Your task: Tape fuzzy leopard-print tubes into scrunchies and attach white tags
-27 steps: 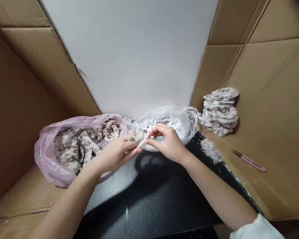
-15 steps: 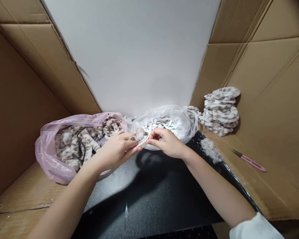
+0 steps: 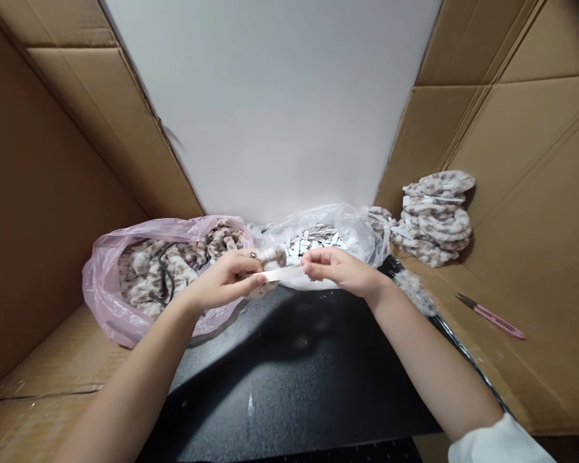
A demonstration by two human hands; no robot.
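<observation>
My left hand is closed around a furry white-and-brown fabric band, with its thumb pressing on one end of a white paper strip. The other end of that strip is pinched between the thumb and fingers of my right hand, so it stretches flat between both hands. Part of the band is hidden behind the left fingers and the strip. Just behind my hands lies a clear plastic bag holding many white strips.
A pink plastic bag of furry pieces and dark cords stands at left. Stacked furry bands with white strips lean on the right cardboard wall. Pink-handled snips and clear plastic scraps lie right of the black tabletop.
The white strip, curled at the band before, is now drawn out straight. My right hand has moved slightly right, away from my left. The whole view has shifted a little.
</observation>
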